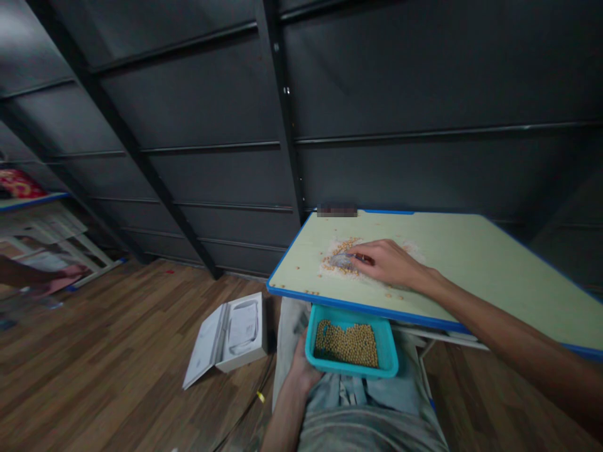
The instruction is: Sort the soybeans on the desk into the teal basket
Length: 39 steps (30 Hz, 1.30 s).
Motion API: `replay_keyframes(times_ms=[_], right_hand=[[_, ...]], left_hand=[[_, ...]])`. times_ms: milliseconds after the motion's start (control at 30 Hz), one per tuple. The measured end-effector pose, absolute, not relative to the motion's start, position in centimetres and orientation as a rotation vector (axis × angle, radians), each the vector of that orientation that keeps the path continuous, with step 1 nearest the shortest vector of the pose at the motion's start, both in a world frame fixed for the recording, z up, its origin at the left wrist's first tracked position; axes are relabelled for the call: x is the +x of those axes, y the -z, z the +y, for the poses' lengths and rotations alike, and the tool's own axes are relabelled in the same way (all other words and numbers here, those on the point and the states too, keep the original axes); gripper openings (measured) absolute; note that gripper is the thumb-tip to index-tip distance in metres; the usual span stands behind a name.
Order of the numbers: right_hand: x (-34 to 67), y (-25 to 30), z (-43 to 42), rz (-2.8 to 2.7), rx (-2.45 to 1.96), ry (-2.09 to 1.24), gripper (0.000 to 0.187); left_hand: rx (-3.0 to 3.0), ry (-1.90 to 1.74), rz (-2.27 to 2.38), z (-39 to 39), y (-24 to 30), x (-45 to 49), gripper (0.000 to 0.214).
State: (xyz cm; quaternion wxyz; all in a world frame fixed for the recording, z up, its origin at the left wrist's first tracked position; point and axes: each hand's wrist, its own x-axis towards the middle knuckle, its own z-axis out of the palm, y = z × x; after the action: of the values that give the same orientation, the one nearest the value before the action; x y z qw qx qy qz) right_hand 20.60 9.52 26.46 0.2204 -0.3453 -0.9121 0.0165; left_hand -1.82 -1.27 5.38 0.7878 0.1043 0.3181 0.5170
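My right hand (384,258) is over the table, its fingers closed on a small grey spoon-like tool (341,259) with a rounded end; its handle is mostly hidden by the fingers. Around that end lie scattered yellow-tan beans (348,243) and a patch of white grains or powder (412,252). Below the table's front edge, a teal plastic basket (390,351) rests on my lap, partly filled with round beans (353,345). My left hand (304,367) grips the basket's left side from outside, its fingers partly hidden by the basket.
The pale yellow table (490,270) has a blue edge and stands against a dark panelled wall (211,176). An open white box (245,333) sits on the wooden floor at left, near a dark cable (249,405). A co-worker's arm (28,274) shows at far left.
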Motion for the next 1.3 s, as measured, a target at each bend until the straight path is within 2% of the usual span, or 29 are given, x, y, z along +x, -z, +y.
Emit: replay_keyframes(times_ms=[400, 767, 967, 1200, 1300], right_hand=[[20.95, -26.45, 10.26, -2.358, -1.101, -0.029, 0.028], [20.9, -26.25, 10.32, -2.507, -1.024, 0.008, 0.026], [20.89, -26.23, 10.29, -2.492, -1.004, 0.017, 0.026], [20.76, -26.13, 10.14, -2.525, -0.919, -0.019, 0.025], [20.73, -26.2, 9.98, -2.549, -0.88, -0.04, 0.027]], left_hand=[[0.177, -1.104, 0.674, -1.33, -5.41, -1.78, 0.026], [0.165, -1.111, 0.658, -1.39, -5.43, -1.83, 0.046], [0.164, -1.121, 0.668, -1.41, -5.51, -1.84, 0.033], [0.142, -1.107, 0.692, -1.35, -5.36, -1.87, 0.038], [0.136, -1.125, 0.689, -1.28, -5.2, -1.92, 0.033]])
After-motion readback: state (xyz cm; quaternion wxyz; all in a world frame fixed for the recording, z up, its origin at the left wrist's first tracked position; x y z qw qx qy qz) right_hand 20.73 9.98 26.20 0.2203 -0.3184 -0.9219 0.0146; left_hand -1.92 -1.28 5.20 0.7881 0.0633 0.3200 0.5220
